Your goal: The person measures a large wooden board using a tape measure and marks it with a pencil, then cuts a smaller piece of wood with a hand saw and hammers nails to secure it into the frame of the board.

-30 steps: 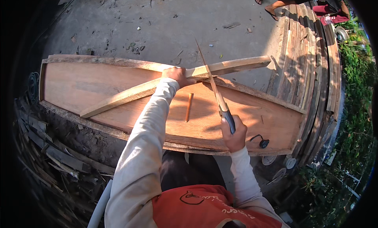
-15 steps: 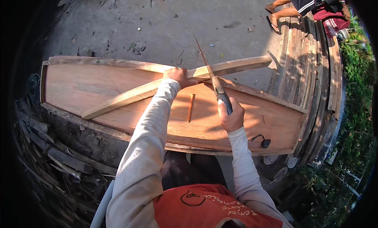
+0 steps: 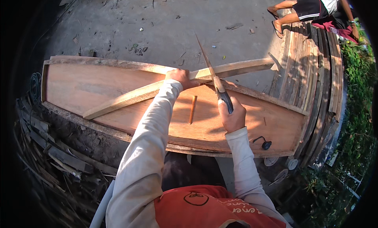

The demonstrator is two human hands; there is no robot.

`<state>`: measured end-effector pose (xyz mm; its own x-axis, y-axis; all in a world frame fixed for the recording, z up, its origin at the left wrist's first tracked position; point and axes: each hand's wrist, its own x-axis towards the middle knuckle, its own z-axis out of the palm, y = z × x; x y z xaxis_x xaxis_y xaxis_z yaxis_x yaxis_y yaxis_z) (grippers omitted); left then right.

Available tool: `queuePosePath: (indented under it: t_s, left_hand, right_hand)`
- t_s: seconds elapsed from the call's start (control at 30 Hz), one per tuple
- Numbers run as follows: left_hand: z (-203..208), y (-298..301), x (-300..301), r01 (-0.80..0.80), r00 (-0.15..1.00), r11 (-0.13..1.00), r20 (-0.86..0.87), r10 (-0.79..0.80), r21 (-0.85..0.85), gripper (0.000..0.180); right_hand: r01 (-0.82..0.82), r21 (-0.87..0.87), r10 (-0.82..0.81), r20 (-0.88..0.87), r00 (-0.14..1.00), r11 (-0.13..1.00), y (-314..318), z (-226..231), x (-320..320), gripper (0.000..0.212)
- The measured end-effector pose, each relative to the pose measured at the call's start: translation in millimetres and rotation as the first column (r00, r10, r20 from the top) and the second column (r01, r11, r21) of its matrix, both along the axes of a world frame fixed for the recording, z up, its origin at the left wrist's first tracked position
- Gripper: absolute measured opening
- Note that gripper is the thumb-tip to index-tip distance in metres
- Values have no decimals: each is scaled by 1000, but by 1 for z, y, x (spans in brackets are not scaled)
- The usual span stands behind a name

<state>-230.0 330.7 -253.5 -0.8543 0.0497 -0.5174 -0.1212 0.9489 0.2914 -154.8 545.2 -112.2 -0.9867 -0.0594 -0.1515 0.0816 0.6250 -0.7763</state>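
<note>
Left hand (image 3: 180, 77) grips the wooden beam (image 3: 200, 74); right hand (image 3: 234, 117) grasps the saw (image 3: 217, 83), which crosses the beam.

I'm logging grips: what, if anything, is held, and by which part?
Right hand: handsaw, by its dark handle. Left hand: wooden beam, near its middle.

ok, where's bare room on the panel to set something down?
Biggest: left part of the panel, between far rim and wooden beam. Smaller: between the orange stick and right hand. Crowded: mid far rim, where left hand, beam and saw cluster.
</note>
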Motion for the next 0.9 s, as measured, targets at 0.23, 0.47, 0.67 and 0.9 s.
queuePosePath:
  t_s: [0.23, 0.47, 0.67, 0.9]
  left_hand:
    - [6, -17, 6, -23, 999, 999, 38, 24, -27, 77]
    - [7, -21, -13, -34, 995, 999, 98, 34, -3, 78]
    - [15, -31, -21, -27, 992, 999, 124, 30, -30, 78]
    - [3, -21, -21, -26, 995, 1000, 97, 26, 0, 82]
  right_hand:
    - [14, 143, -34, 138, 990, 990, 81, 117, 199, 19]
    - [-31, 10, 31, -46, 998, 999, -16, -10, -12, 25]
    - [44, 109, -65, 190, 980, 993, 68, 102, 176, 19]
    - [-37, 32, 39, -67, 997, 999, -2, -22, 6, 24]
